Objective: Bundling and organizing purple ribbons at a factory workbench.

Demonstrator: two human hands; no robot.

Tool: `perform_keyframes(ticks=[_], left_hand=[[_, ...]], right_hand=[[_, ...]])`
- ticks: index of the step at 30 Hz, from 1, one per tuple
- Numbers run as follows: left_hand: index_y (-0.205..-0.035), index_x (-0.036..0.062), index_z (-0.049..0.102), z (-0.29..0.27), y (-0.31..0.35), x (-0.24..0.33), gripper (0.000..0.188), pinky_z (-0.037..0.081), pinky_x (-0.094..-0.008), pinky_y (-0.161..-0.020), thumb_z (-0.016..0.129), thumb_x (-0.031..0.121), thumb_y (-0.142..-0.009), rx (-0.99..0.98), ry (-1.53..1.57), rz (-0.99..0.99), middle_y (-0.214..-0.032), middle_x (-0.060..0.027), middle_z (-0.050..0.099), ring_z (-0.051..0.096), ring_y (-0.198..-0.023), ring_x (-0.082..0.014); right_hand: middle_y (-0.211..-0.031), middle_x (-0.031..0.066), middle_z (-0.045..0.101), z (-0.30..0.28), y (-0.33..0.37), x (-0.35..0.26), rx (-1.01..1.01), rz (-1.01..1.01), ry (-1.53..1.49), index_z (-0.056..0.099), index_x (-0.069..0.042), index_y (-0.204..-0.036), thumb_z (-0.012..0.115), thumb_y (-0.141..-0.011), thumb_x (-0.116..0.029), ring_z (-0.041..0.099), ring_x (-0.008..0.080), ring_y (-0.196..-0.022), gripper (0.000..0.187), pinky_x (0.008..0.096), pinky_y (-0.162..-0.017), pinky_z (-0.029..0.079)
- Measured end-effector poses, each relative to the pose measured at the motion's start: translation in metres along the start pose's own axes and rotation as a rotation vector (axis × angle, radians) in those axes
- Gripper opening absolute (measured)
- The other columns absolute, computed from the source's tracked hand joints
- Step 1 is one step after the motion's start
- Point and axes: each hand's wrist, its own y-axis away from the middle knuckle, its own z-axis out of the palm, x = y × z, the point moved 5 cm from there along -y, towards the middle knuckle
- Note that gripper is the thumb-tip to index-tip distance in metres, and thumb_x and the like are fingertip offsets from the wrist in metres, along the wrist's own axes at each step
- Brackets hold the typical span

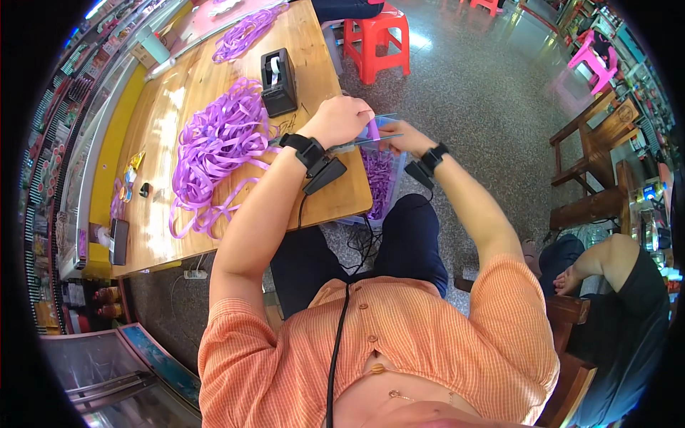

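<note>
Over the right edge of the wooden table (pixel 325 43), my left hand (pixel 341 120) is closed, its fingertips at a short piece of purple ribbon (pixel 373 130). Close beside it, my right hand (pixel 405 138) has its fingers pinched together at a thin bluish flat piece (pixel 389 135); its kind is too small to tell. Below both hands stands a clear bluish plastic bin (pixel 394 187) with many small purple pieces (pixel 378 175) in it. To the left of my left hand, a big loose heap of purple ribbon (pixel 221 143) lies on the table.
A black tape dispenser (pixel 280 96) stands beside the heap. Another purple ribbon bundle (pixel 246 32) lies farther back. Beyond the table are a red stool (pixel 376 43) and a pink stool (pixel 594 63). A seated person (pixel 614 314) is at right, near wooden chairs (pixel 596 143).
</note>
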Motion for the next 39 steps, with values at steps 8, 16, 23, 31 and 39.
perform_keyframes(ticks=[8, 16, 23, 31, 39], left_hand=[[-0.096, 0.0079, 0.073, 0.000, 0.003, -0.003, 0.032, 0.050, -0.0481, -0.086, 0.052, 0.032, -0.093, 0.016, 0.002, -0.048, -0.096, -0.0165, 0.071, 0.065, -0.095, -0.0378], [-0.098, 0.0079, 0.073, 0.005, -0.003, 0.003, 0.032, 0.050, -0.0473, -0.088, 0.052, 0.032, -0.093, 0.017, 0.027, -0.026, -0.098, -0.0168, 0.071, 0.065, -0.097, -0.0374], [-0.099, 0.0082, 0.073, 0.001, 0.005, -0.003, 0.033, 0.050, -0.0468, -0.088, 0.052, 0.033, -0.093, 0.006, 0.024, -0.061, -0.100, -0.0170, 0.071, 0.065, -0.098, -0.0376], [-0.099, 0.0013, 0.071, -0.001, 0.005, 0.002, 0.030, 0.050, -0.0420, -0.082, 0.056, 0.027, -0.094, 0.020, 0.039, -0.024, -0.094, -0.0200, 0.069, 0.065, -0.092, -0.0382], [-0.100, 0.0083, 0.073, 0.002, 0.004, 0.000, 0.034, 0.049, -0.0459, -0.090, 0.052, 0.034, -0.094, -0.020, 0.018, -0.070, -0.101, -0.0167, 0.071, 0.064, -0.100, -0.0373]], right_hand=[[-0.086, -0.0020, 0.064, 0.024, 0.062, -0.007, 0.110, -0.155, -0.275, 0.068, -0.008, -0.120, 0.066, -0.090, -0.017, 0.053, 0.0063, -0.066, 0.031, 0.0239, -0.060, 0.045], [-0.081, -0.0060, 0.065, 0.049, 0.053, 0.005, 0.226, -0.324, -0.267, 0.075, -0.005, -0.099, 0.072, -0.091, -0.020, 0.054, 0.0032, -0.071, 0.017, 0.0220, -0.061, 0.042], [-0.077, -0.0042, 0.063, 0.080, 0.144, 0.009, 0.321, -0.328, -0.149, 0.075, -0.002, -0.097, 0.072, -0.089, -0.016, 0.052, 0.0051, -0.062, 0.017, 0.0227, -0.054, 0.040], [-0.075, -0.0022, 0.066, 0.087, 0.203, -0.013, 0.137, -0.231, -0.404, 0.074, -0.003, -0.110, 0.069, -0.092, -0.013, 0.051, 0.0040, -0.058, 0.022, 0.0204, -0.053, 0.039], [-0.071, -0.0026, 0.061, 0.075, 0.208, -0.061, 0.052, -0.321, -0.335, 0.074, -0.006, -0.113, 0.068, -0.093, -0.011, 0.048, 0.0038, -0.057, 0.021, 0.0214, -0.052, 0.038]])
